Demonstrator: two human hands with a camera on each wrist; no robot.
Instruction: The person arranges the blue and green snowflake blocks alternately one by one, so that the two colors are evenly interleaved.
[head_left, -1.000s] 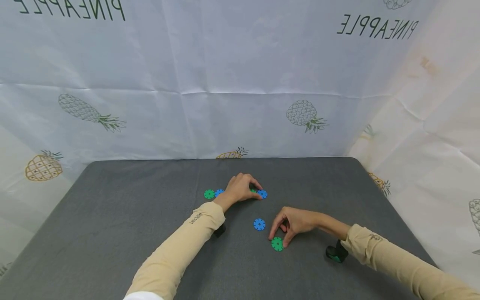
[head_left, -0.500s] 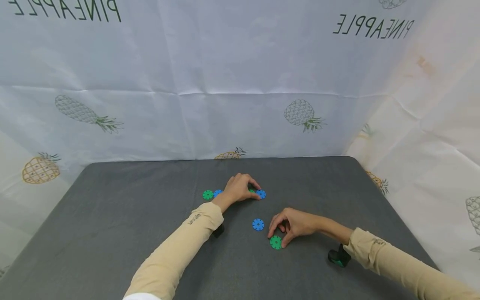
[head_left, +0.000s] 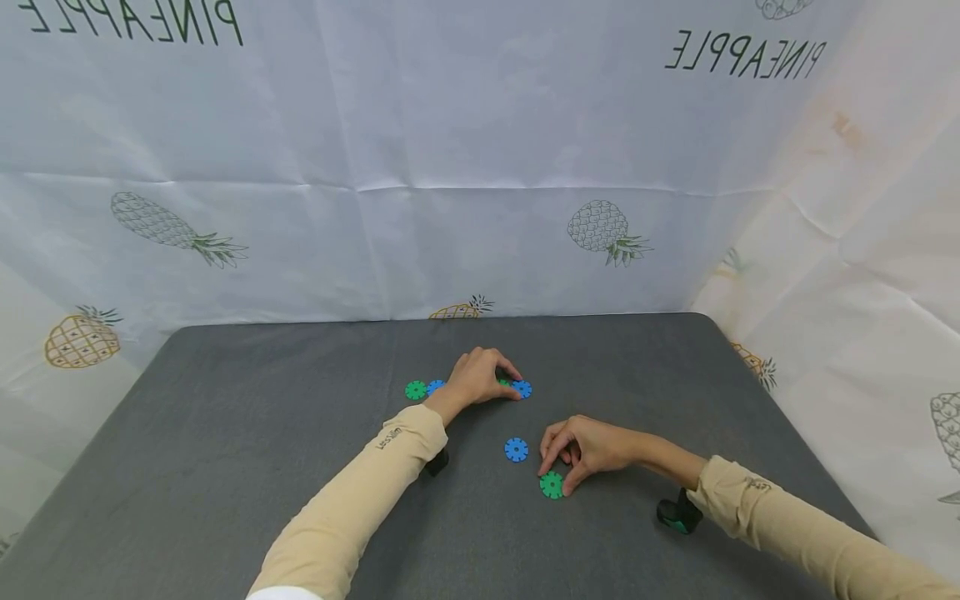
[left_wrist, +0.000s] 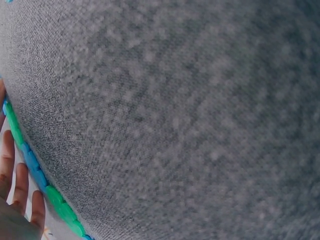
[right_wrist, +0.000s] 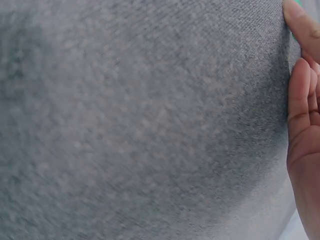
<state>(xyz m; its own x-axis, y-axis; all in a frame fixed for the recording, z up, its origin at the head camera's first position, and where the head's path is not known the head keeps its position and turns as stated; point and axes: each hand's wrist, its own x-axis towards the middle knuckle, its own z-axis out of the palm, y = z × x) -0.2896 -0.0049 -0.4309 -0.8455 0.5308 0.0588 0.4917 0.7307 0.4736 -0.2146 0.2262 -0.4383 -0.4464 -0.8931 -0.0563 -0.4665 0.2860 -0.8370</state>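
In the head view, a row of notched plastic discs lies across the table, with a green disc (head_left: 416,390) at its left end. My left hand (head_left: 474,375) reaches over the row and covers its middle. Its thumb and index finger pinch the blue disc (head_left: 524,389) at the right end. Nearer to me, my right hand (head_left: 596,443) holds another green disc (head_left: 551,485) by its edge, between thumb and index finger. A loose blue disc (head_left: 516,450) lies flat to the left of that hand. The left wrist view shows green and blue discs (left_wrist: 62,207) joined edge to edge beside my fingers.
The dark grey cloth-covered table (head_left: 247,467) has rounded far corners. White fabric (head_left: 480,125) printed with pineapples hangs behind it and along the sides. A black wrist device (head_left: 678,512) sits under the right sleeve.
The head view has shifted slightly. My right index finger has moved a little on the green disc's edge. The left hand keeps its place over the row.
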